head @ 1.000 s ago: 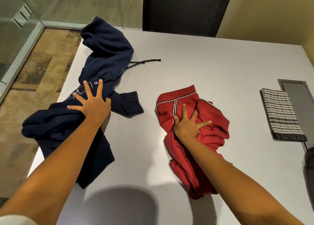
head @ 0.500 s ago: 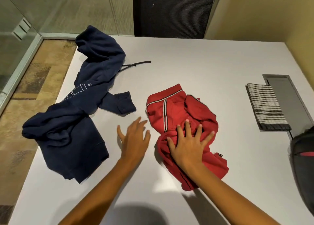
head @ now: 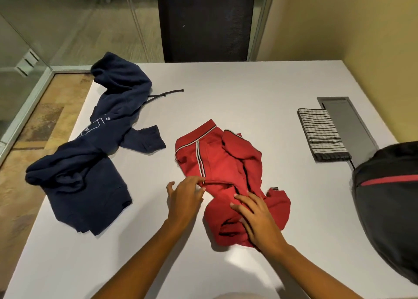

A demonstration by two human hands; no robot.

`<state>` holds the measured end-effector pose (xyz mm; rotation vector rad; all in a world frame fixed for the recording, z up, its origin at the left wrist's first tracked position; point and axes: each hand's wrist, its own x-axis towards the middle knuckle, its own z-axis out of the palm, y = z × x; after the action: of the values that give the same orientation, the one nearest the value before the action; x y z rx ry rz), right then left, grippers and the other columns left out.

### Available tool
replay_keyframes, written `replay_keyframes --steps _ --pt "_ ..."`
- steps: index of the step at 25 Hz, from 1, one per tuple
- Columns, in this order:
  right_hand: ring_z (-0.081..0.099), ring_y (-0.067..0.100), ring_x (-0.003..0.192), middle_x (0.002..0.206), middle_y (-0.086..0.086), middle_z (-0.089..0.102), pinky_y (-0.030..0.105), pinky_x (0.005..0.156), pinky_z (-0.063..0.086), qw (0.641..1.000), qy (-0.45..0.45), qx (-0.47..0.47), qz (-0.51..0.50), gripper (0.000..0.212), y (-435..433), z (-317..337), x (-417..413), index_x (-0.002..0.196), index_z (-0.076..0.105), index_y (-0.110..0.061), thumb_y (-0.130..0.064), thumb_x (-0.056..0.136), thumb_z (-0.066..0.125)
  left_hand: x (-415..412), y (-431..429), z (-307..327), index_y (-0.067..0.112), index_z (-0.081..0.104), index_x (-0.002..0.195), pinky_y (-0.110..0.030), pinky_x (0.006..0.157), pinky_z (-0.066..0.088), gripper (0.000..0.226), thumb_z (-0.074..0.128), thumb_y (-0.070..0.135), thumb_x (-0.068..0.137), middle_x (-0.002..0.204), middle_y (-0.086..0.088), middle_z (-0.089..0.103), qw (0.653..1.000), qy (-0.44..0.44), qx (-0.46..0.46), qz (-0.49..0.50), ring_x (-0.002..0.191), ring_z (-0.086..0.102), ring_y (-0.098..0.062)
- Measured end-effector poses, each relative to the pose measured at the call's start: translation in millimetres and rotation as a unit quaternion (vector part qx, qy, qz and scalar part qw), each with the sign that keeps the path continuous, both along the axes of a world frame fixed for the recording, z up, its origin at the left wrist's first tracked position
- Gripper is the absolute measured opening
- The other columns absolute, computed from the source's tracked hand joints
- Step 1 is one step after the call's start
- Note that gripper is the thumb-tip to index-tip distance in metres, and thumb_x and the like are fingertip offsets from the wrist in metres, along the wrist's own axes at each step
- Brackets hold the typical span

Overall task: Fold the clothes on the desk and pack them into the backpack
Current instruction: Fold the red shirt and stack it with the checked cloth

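Note:
A crumpled red garment (head: pixel 226 163) with white-striped trim lies in the middle of the white desk (head: pixel 226 95). My left hand (head: pixel 185 197) pinches its left edge, just below the striped seam. Resting flat on the garment's lower part is my right hand (head: pixel 255 215), its fingers spread and pointing up-left. A navy hoodie (head: pixel 90 163) sprawls over the desk's left side, its drawstring trailing to the right, and neither hand touches it. The black backpack (head: pixel 384 197) with a red stripe sits at the right edge, partly cut off by the frame.
A folded checked cloth (head: pixel 321 133) lies at the right, next to a grey hatch (head: pixel 346 122) set into the desk. A black chair back (head: pixel 203 20) stands behind the far edge. Glass walls and floor are to the left, a yellow wall to the right.
My left hand left the navy hoodie, crossed to the right and took the red garment's left edge. My right hand slid down the garment. The view shifted, showing more of the backpack.

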<state>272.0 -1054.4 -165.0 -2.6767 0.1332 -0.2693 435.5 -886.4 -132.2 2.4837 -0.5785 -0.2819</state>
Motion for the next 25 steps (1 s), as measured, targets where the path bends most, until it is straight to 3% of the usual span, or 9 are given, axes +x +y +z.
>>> replay_keyframes --steps 2,4,8,11,13,16,19,22,25 --pt "0.047 0.022 0.127 0.13 -0.01 0.058 0.042 0.106 0.034 0.997 -0.05 0.066 -0.01 0.038 -8 11 -15 0.11 0.067 -0.021 -0.005 0.084 0.044 -1 -5 -4 0.026 0.066 0.111 -0.04 0.103 0.024 0.023 0.062 0.021 0.089 0.116 0.007 0.066 0.999 -0.026 0.007 -0.027 0.107 0.06 -0.015" --pt "0.051 0.019 0.12 0.12 -0.009 0.062 0.038 0.104 0.033 0.983 -0.098 0.139 -0.069 0.035 -9 28 -19 0.097 0.069 -0.018 -0.005 0.078 0.042 -6 -12 -8 0.025 0.068 0.107 -0.037 0.089 0.033 0.028 0.066 0.023 0.078 0.11 0.007 0.068 0.996 -0.064 0.015 -0.064 0.1 0.062 -0.018" --pt "0.052 0.015 0.098 0.102 -0.005 0.057 0.026 0.09 0.04 0.944 -0.136 0.195 -0.23 0.025 -21 50 19 0.098 0.06 -0.013 -0.003 0.082 0.044 -14 -28 -15 0.024 0.069 0.1 -0.034 0.08 0.033 0.04 0.079 0.02 0.061 0.102 0.008 0.068 0.987 -0.123 0.037 -0.095 0.089 0.061 -0.02" --pt "0.049 0.025 0.109 0.116 0.01 0.055 0.034 0.096 0.041 0.948 -0.045 0.171 -0.263 0.028 -45 43 64 0.116 0.057 -0.004 -0.002 0.088 0.056 -8 -41 -11 0.026 0.068 0.079 -0.032 0.074 0.025 0.021 0.082 0.018 0.065 0.083 0.009 0.068 0.978 -0.162 0.081 -0.108 0.074 0.058 -0.018" --pt "0.047 0.033 0.114 0.122 0.018 0.052 0.038 0.095 0.04 0.961 0.043 0.135 -0.238 0.039 -63 37 90 0.124 0.053 0.001 -0.009 0.088 0.062 -1 -42 -7 0.025 0.063 0.067 -0.033 0.07 0.024 0.022 0.08 0.012 0.065 0.069 0.009 0.064 0.97 -0.189 0.095 -0.117 0.065 0.055 -0.019" --pt "0.055 0.038 0.099 0.107 0.022 0.06 0.038 0.072 0.041 0.97 0.153 -0.006 -0.188 0.022 -89 33 119 0.105 0.059 0.002 -0.007 0.085 0.057 13 -25 -4 0.023 0.059 0.067 -0.034 0.073 0.028 0.025 0.079 0.008 0.06 0.067 0.008 0.063 0.964 -0.209 0.116 -0.118 0.065 0.056 -0.02" --pt "0.058 0.04 0.084 0.092 0.024 0.059 0.033 0.061 0.033 0.977 0.117 -0.045 -0.171 0.013 -117 41 141 0.09 0.059 0.005 0.004 0.082 0.047 34 11 5 0.025 0.062 0.07 -0.042 0.083 0.036 0.023 0.083 0.022 0.063 0.07 0.007 0.067 0.953 -0.203 0.201 -0.105 0.071 0.063 -0.022" --pt "0.057 0.04 0.076 0.087 0.028 0.056 0.035 0.058 0.034 0.977 0.03 -0.028 -0.21 0.013 -153 49 166 0.087 0.058 0.008 0.009 0.082 0.046 61 50 13 0.027 0.061 0.067 -0.044 0.083 0.032 0.02 0.072 0.01 0.068 0.065 0.008 0.063 0.942 -0.221 0.248 -0.043 0.066 0.06 -0.022" --pt "0.057 0.044 0.083 0.095 0.031 0.057 0.039 0.063 0.037 0.95 -0.007 0.023 -0.312 0.018 -189 48 185 0.095 0.06 0.009 0.009 0.086 0.044 80 82 11 0.024 0.064 0.069 -0.043 0.075 0.029 0.023 0.072 0.003 0.066 0.066 0.004 0.062 0.934 -0.201 0.291 0.038 0.063 0.056 -0.025"
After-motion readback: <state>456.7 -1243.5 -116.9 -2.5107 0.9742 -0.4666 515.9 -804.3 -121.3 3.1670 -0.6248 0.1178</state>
